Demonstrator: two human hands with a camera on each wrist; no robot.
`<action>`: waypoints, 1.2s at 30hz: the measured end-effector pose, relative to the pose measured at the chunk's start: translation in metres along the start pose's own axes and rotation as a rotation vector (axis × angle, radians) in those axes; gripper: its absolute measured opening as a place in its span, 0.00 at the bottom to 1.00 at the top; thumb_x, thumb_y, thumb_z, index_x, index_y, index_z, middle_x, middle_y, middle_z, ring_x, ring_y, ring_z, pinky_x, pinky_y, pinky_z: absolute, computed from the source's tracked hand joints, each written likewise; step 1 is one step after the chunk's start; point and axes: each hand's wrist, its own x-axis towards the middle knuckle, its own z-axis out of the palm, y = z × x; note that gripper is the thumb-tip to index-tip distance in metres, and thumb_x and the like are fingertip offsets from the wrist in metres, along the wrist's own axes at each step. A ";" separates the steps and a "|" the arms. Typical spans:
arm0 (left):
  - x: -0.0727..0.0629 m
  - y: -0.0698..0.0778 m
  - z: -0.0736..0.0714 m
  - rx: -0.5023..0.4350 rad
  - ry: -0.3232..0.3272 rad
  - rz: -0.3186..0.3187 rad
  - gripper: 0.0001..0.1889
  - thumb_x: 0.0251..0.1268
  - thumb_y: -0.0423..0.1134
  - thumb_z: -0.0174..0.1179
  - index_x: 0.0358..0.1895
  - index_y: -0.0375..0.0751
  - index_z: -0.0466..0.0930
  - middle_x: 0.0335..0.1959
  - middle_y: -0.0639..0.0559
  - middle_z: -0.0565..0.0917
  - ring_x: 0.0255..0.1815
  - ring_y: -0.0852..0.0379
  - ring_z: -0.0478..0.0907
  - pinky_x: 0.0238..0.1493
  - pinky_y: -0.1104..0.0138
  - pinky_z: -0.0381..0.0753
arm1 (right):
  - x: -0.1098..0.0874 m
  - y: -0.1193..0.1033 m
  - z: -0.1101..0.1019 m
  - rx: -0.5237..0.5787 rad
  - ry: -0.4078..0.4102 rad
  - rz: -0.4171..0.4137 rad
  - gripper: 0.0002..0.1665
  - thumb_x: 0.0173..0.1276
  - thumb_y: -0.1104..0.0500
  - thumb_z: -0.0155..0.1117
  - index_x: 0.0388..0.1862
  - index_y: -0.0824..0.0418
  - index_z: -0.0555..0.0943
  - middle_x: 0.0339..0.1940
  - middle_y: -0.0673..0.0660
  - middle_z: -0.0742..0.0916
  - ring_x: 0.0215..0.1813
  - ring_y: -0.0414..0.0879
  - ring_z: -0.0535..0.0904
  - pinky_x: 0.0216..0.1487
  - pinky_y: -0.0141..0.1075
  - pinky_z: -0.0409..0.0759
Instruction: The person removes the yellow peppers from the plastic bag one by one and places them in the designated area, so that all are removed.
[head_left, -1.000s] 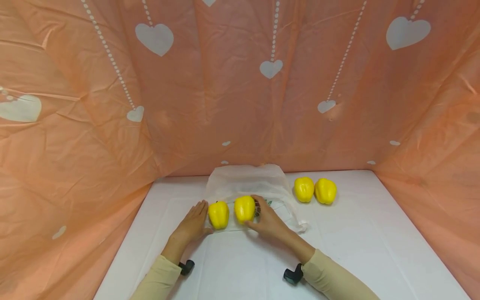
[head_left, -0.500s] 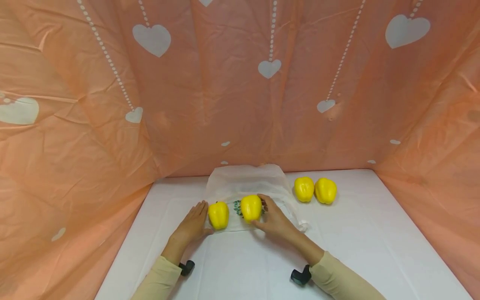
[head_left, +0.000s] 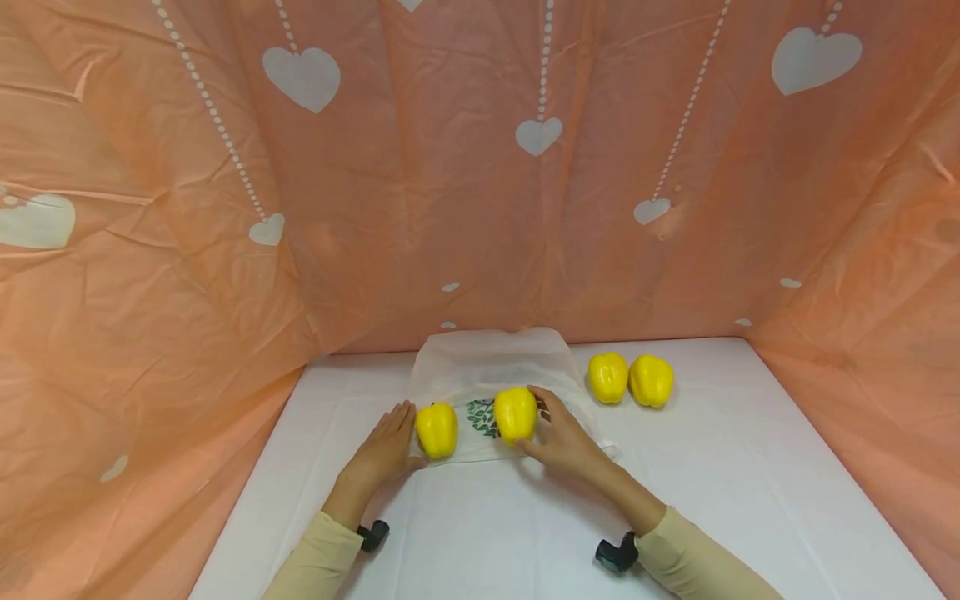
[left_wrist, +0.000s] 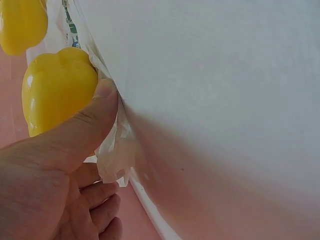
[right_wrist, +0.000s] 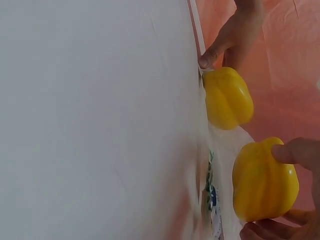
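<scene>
My right hand [head_left: 566, 442] grips a yellow bell pepper [head_left: 515, 414] from its right side, thumb at the front, above a thin white bag [head_left: 487, 367]. Close up in the right wrist view, thumb and fingers wrap that pepper [right_wrist: 265, 182]. A second bell pepper [head_left: 437, 430] sits on the bag's left part. Beside it rests my left hand [head_left: 382, 446], fingers fairly straight. In the left wrist view its thumb [left_wrist: 104, 92] presses the bag's edge next to the pepper [left_wrist: 60, 90]. Green leaf print [head_left: 482, 417] shows on the bag between the two peppers.
Two more yellow bell peppers, one [head_left: 607, 377] beside the other [head_left: 651, 381], stand at the back right of the white table [head_left: 480, 533]. An orange curtain [head_left: 480, 208] with white hearts closes off the back and both sides.
My right hand has moved right with its pepper, uncovering more of the leaf print. The left hand and the pepper beside it stay in place.
</scene>
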 end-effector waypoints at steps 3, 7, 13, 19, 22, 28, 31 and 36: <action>0.000 0.000 0.000 0.000 -0.001 0.000 0.51 0.69 0.44 0.75 0.82 0.19 0.53 0.86 0.26 0.53 0.87 0.32 0.50 0.88 0.45 0.48 | -0.003 0.000 -0.006 0.009 -0.006 0.004 0.53 0.65 0.63 0.80 0.83 0.66 0.61 0.78 0.66 0.74 0.77 0.62 0.73 0.79 0.56 0.73; 0.000 0.000 0.001 0.001 0.000 0.002 0.51 0.69 0.43 0.75 0.82 0.19 0.53 0.85 0.26 0.53 0.87 0.32 0.50 0.88 0.45 0.49 | -0.006 0.001 -0.013 0.011 -0.013 -0.010 0.53 0.66 0.62 0.79 0.83 0.66 0.60 0.79 0.66 0.73 0.78 0.62 0.72 0.79 0.57 0.72; 0.001 -0.001 0.001 0.003 -0.002 0.003 0.51 0.69 0.44 0.75 0.82 0.19 0.53 0.85 0.26 0.53 0.87 0.32 0.50 0.88 0.44 0.48 | -0.011 0.004 -0.022 0.026 -0.007 -0.049 0.52 0.67 0.62 0.79 0.83 0.65 0.60 0.80 0.66 0.72 0.79 0.65 0.71 0.79 0.60 0.71; 0.003 -0.003 0.003 0.016 -0.001 0.004 0.52 0.69 0.44 0.75 0.82 0.19 0.53 0.86 0.26 0.53 0.87 0.33 0.50 0.88 0.45 0.48 | -0.016 0.007 -0.030 0.043 0.006 -0.070 0.52 0.66 0.62 0.80 0.82 0.64 0.61 0.81 0.66 0.72 0.78 0.67 0.71 0.79 0.62 0.70; 0.003 -0.002 0.003 0.007 -0.001 0.002 0.52 0.69 0.44 0.75 0.82 0.19 0.53 0.86 0.26 0.53 0.87 0.32 0.50 0.88 0.45 0.48 | -0.019 0.008 -0.035 0.038 0.010 -0.068 0.52 0.66 0.63 0.79 0.82 0.64 0.61 0.81 0.67 0.71 0.78 0.67 0.70 0.79 0.62 0.69; 0.002 -0.001 0.003 0.000 -0.009 -0.002 0.52 0.69 0.44 0.75 0.82 0.19 0.52 0.86 0.26 0.53 0.88 0.32 0.49 0.88 0.45 0.48 | -0.026 0.009 -0.045 0.015 0.017 -0.069 0.52 0.67 0.64 0.79 0.83 0.65 0.60 0.82 0.68 0.69 0.78 0.69 0.70 0.78 0.63 0.70; 0.001 -0.001 0.002 0.004 -0.005 0.003 0.51 0.69 0.43 0.75 0.82 0.19 0.52 0.85 0.26 0.53 0.87 0.32 0.50 0.88 0.44 0.48 | -0.028 0.010 -0.049 0.008 0.020 -0.073 0.52 0.66 0.64 0.79 0.83 0.65 0.60 0.83 0.68 0.69 0.78 0.70 0.71 0.77 0.63 0.70; 0.001 0.001 0.000 0.008 -0.001 0.004 0.51 0.69 0.43 0.74 0.82 0.19 0.52 0.85 0.25 0.53 0.87 0.32 0.50 0.88 0.44 0.48 | -0.032 0.013 -0.056 -0.007 0.012 -0.063 0.53 0.67 0.61 0.79 0.84 0.63 0.60 0.83 0.67 0.69 0.79 0.68 0.70 0.77 0.61 0.71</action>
